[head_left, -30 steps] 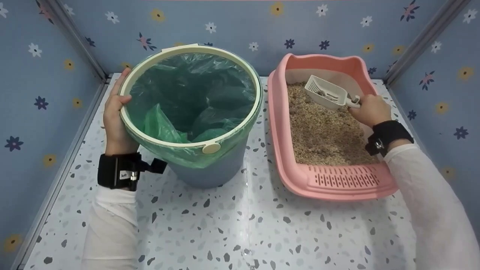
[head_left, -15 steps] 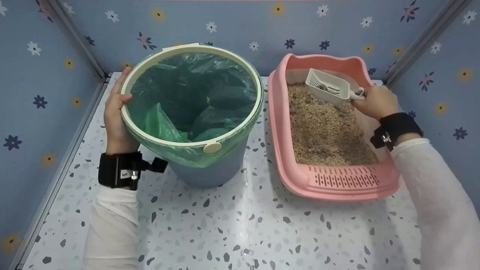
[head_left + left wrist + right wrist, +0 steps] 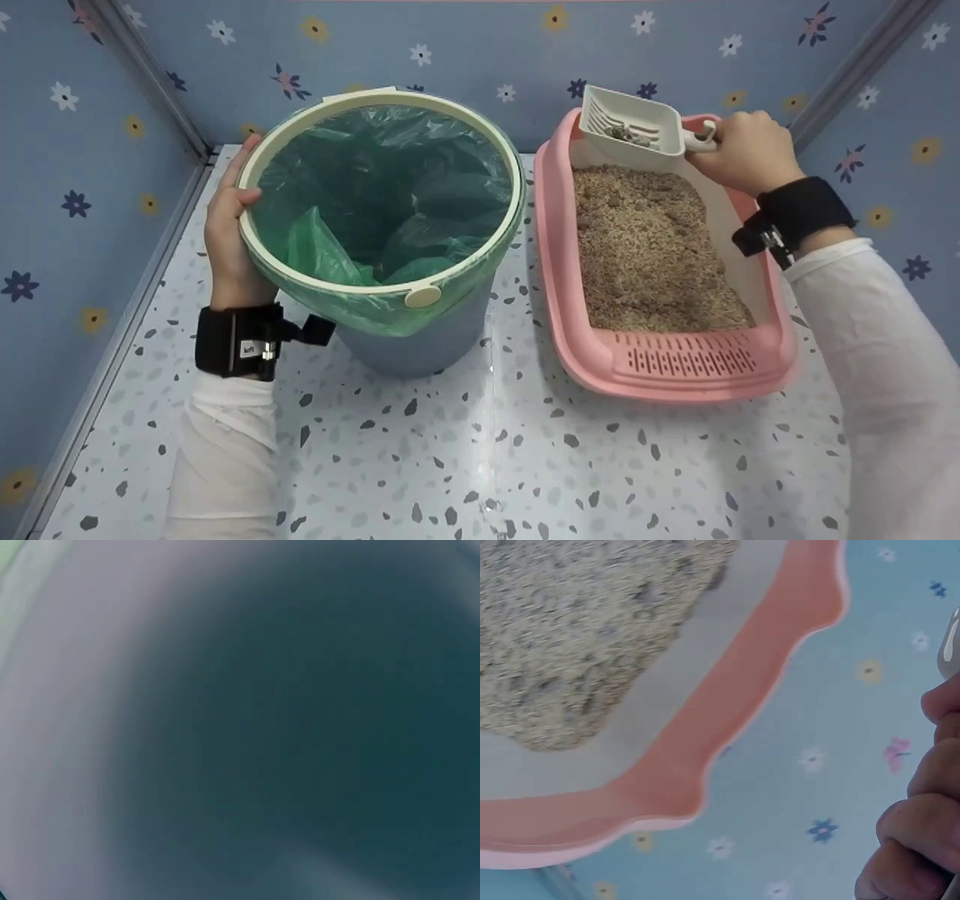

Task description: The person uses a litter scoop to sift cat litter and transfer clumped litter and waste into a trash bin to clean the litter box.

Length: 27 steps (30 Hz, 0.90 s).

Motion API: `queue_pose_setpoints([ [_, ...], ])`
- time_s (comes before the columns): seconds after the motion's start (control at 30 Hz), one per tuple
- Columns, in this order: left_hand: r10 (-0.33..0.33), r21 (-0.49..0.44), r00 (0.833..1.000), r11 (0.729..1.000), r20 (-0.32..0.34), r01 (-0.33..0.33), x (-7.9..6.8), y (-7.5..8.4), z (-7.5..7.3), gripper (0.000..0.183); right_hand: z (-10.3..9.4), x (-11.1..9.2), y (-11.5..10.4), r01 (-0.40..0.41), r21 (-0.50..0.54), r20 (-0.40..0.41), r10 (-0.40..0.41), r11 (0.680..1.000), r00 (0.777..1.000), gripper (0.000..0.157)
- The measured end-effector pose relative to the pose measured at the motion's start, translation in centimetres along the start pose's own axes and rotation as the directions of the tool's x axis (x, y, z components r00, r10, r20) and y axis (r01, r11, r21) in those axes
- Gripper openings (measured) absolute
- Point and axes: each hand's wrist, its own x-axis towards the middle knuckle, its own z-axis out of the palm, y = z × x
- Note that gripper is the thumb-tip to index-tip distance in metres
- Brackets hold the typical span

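Note:
In the head view, my right hand (image 3: 750, 150) grips the handle of a white slotted litter scoop (image 3: 637, 124), its fingers curled in the right wrist view. A few greyish clumps (image 3: 626, 135) lie in the scoop, which is raised over the back of a pink litter box (image 3: 551, 247). Tan granular litter (image 3: 645, 247) covers the box's floor. My left hand (image 3: 234, 240) holds the left side of a round trash can (image 3: 420, 349), thumb at its cream rim and fingers along the outside. A green plastic bag (image 3: 390, 315) lines the can. The left wrist view is a dark blur.
Blue walls (image 3: 480, 45) with a flower print stand behind and on both sides. The trash can and litter box sit side by side on a speckled white floor (image 3: 420, 465), a narrow gap between them. A slotted step (image 3: 690, 360) forms the box's front.
My right hand has lifted the scoop off the litter, up and slightly left toward the box's back edge. The left hand and trash can have stayed in place.

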Motion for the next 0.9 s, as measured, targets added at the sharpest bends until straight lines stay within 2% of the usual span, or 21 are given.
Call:
queue_pose_setpoints([
  [0.17,-0.007,-0.032,1.0,0.999,0.001,0.007,0.0,-0.1,0.0,0.058,-1.9,1.1,-3.3,0.094,-0.016,-0.04,-0.094,0.995,0.995,0.047],
  [0.27,-0.012,-0.052,1.0,0.999,0.008,0.013,0.0,-0.1,0.1,0.058,-2.8,1.6,-5.1,0.132,-0.044,-0.038,-0.133,0.99,0.99,0.047],
  [0.43,-0.003,-0.016,1.0,1.0,0.018,0.003,0.0,-0.2,0.2,0.059,-3.8,2.3,-7.6,0.2,-0.111,-0.056,-0.207,0.974,0.977,0.045],
  [0.57,-0.001,-0.015,1.0,1.0,0.023,0.001,0.0,-0.2,0.0,0.059,-4.3,2.5,-9.8,0.267,-0.163,-0.112,-0.287,0.95,0.951,0.042],
  [0.67,-0.005,-0.033,1.0,0.999,0.021,0.006,0.0,-0.1,-0.2,0.058,-4.5,2.6,-11.7,0.321,-0.201,-0.146,-0.352,0.925,0.924,0.039],
  [0.9,-0.011,-0.071,1.0,0.997,0.011,0.012,0.0,0.1,-0.3,0.058,-5.1,2.3,-15.5,0.388,-0.333,-0.139,-0.452,0.859,0.881,0.031],
])
